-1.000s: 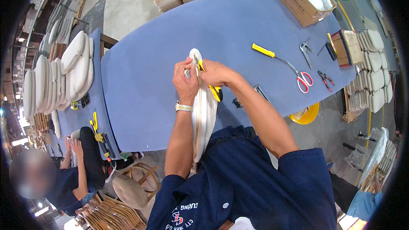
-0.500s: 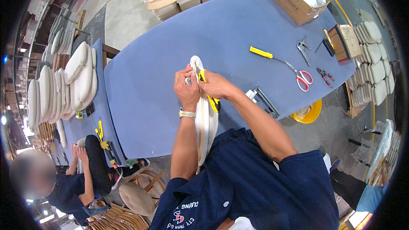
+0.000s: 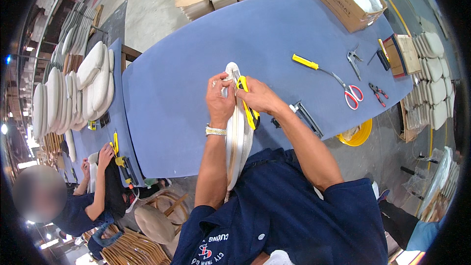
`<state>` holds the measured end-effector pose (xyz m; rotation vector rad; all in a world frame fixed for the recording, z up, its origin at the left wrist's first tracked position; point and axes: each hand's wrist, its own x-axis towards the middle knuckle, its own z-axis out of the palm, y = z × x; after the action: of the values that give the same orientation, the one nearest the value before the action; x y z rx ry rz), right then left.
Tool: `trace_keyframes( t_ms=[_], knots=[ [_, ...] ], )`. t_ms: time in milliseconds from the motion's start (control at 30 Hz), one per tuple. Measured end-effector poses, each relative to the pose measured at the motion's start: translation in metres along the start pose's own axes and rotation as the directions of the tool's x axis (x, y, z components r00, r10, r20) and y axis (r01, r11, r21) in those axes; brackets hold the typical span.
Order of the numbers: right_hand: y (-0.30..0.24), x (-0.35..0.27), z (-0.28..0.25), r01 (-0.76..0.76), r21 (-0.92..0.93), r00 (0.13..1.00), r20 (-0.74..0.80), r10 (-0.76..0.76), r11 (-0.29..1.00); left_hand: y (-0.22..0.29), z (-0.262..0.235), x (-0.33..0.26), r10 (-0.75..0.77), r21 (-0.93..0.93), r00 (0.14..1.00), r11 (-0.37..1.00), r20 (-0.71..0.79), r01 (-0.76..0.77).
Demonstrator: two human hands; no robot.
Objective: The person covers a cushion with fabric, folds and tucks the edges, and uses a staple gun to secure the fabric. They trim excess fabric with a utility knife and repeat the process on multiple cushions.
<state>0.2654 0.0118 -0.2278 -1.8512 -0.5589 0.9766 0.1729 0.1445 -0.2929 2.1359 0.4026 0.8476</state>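
Observation:
A pale upholstered seat cushion (image 3: pixel 235 140) stands on its edge between my forearms, running from my body to the table. My left hand (image 3: pixel 219 100) pinches the fabric along the cushion's far end. A yellow-and-black utility knife (image 3: pixel 251 111) is gripped in my right hand (image 3: pixel 261 96), close beside my left fingers. Its tip points toward the cushion's far end, but the blade is too small to make out. Right of my right forearm lies a black staple gun (image 3: pixel 307 119), partly covered.
On the blue table (image 3: pixel 171 83) lie a yellow-handled screwdriver (image 3: pixel 305 61), red-handled scissors (image 3: pixel 352 95), pliers (image 3: pixel 378 94) and a grey tool (image 3: pixel 353 64). A carton of white stuffing (image 3: pixel 346 5) stands far right. A yellow bucket (image 3: pixel 360 135) is below the edge. A co-worker (image 3: pixel 86 198) sits left.
My hands remain at the cushion's far end, with the knife slightly farther from my left fingers. The co-worker's one hand has moved up toward a yellow tool.

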Motion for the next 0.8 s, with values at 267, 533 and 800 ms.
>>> trace_keyframes(
  t_ms=[267,533,800],
  knots=[
    [0.006,0.017,-0.002,-0.063,-0.147,0.996,0.052,0.071,0.987,-0.005,0.009,-0.002,-0.006,-0.045,0.996,0.999,-0.085,0.002],
    [0.009,0.027,0.003,-0.051,-0.150,0.996,0.068,0.062,0.987,-0.011,0.008,0.008,-0.134,0.001,0.986,0.991,-0.096,0.135],
    [0.025,0.040,0.001,-0.001,-0.134,0.975,0.218,0.030,0.991,-0.014,0.015,0.006,-0.156,0.006,0.973,0.987,-0.173,0.159]
  ],
)
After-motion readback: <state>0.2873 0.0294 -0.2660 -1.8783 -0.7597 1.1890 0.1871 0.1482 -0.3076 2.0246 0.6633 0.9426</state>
